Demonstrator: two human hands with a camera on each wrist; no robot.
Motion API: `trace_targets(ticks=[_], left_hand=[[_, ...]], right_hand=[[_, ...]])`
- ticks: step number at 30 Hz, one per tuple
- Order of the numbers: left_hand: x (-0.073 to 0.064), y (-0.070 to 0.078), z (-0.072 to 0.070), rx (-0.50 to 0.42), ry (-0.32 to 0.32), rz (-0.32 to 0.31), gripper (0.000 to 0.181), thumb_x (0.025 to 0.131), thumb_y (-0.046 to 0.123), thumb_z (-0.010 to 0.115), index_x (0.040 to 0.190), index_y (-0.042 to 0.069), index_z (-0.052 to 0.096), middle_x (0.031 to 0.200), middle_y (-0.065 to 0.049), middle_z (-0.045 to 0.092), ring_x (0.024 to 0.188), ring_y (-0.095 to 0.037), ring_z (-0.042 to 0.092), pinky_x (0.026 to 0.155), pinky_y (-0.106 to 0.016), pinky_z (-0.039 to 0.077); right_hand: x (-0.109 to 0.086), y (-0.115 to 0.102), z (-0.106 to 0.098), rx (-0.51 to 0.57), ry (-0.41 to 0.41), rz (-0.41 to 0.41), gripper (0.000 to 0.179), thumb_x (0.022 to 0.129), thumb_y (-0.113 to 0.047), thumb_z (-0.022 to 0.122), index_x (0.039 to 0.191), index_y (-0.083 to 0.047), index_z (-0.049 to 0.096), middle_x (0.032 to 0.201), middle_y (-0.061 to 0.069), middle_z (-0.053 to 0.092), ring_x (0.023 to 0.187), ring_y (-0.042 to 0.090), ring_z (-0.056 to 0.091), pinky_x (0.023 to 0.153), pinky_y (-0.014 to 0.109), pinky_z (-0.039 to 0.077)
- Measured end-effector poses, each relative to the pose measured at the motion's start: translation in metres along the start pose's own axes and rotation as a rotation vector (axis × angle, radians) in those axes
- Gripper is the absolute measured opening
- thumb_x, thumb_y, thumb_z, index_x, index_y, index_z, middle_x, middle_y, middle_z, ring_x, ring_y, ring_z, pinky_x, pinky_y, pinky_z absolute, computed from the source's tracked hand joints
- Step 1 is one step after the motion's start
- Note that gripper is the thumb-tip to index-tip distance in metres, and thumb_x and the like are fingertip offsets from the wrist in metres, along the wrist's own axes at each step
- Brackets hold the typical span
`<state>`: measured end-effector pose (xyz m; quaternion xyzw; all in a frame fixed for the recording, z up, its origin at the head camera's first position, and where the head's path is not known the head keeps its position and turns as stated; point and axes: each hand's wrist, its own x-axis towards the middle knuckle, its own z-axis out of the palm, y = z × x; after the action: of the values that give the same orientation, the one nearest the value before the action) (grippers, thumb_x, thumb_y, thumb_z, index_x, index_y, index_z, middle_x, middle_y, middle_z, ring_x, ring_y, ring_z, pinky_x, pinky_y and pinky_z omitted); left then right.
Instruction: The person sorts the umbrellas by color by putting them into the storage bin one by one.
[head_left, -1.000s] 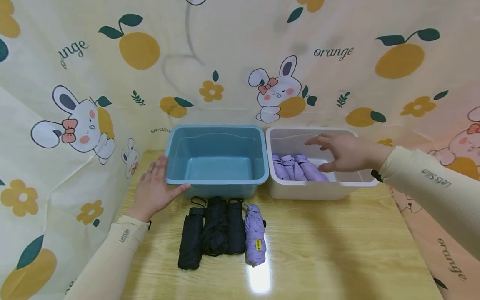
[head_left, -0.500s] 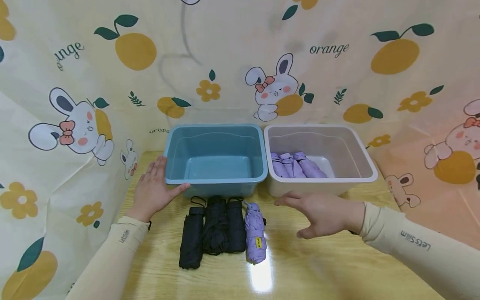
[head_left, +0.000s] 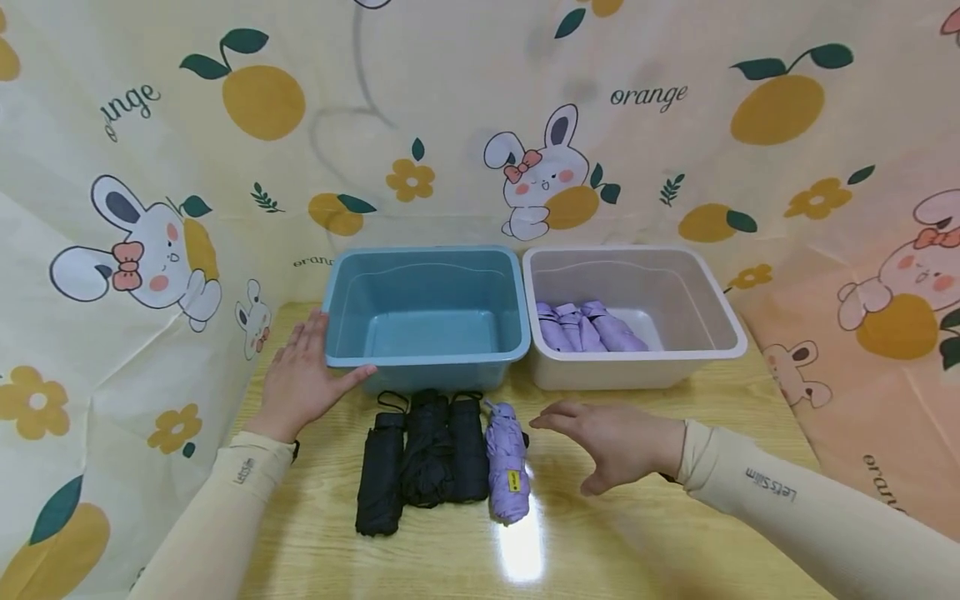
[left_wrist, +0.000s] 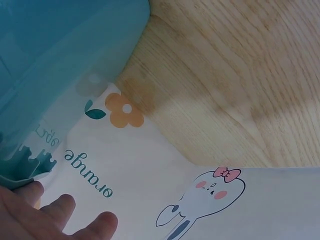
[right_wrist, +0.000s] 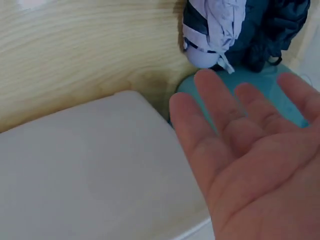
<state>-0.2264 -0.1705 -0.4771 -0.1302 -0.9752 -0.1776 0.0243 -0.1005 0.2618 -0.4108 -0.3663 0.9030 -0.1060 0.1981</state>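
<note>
My left hand rests with spread fingers against the left side of the blue bin; in the left wrist view its fingertips are at the bin's rim. My right hand hovers over the table, fingers extended and holding nothing, just right of a folded purple umbrella with a yellow tag. Left of that umbrella lie several folded black umbrellas in a row. In the white bin, several purple umbrellas lie side by side at the left end.
Both bins stand side by side at the back of the wooden table. A printed cloth with rabbits and oranges hangs behind and along both sides. The inside of the blue bin shows bare walls and floor.
My right hand has moved out from above the white bin, forward and left, to beside the purple umbrella on the table. The left hand has stayed at the blue bin.
</note>
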Motion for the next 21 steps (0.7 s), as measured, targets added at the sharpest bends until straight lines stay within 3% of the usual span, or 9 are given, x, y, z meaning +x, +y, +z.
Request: trace_targets(ticks=[7,15,21], left_hand=[[-0.0003,-0.0022,-0.0004,0.003,0.010,-0.001,0.119,0.081,0.081,0.054,0.160,0.002,0.011,0.164,-0.019,0.014,0.146,-0.046,0.018,0.108,-0.068,0.022],[-0.0043,0.0025,0.0027,-0.016,-0.005,-0.006,0.120,0.081,0.081,0.054,0.159,0.000,0.012,0.163,-0.021,0.014,0.145,-0.048,0.019,0.108,-0.067,0.023],[-0.0008,-0.0001,0.0029,0.002,0.031,0.014,0.119,0.081,0.080,0.055,0.159,0.001,0.013,0.162,-0.022,0.018,0.144,-0.048,0.022,0.108,-0.067,0.025]], right_hand=[[0.0038,-0.0016,0.0046,0.003,-0.017,0.033,0.098,0.063,-0.024,0.090,0.149,-0.011,0.043,0.146,0.019,0.043,0.101,0.029,0.065,0.075,0.040,0.056],[0.0043,-0.0009,0.0085,0.014,-0.038,0.064,0.106,0.062,-0.027,0.092,0.152,-0.008,0.039,0.148,0.017,0.041,0.105,0.027,0.064,0.075,0.038,0.055],[0.0067,-0.0019,0.0096,0.033,-0.002,0.061,0.109,0.062,-0.029,0.092,0.153,-0.008,0.035,0.149,0.016,0.039,0.106,0.027,0.063,0.070,0.035,0.055]])
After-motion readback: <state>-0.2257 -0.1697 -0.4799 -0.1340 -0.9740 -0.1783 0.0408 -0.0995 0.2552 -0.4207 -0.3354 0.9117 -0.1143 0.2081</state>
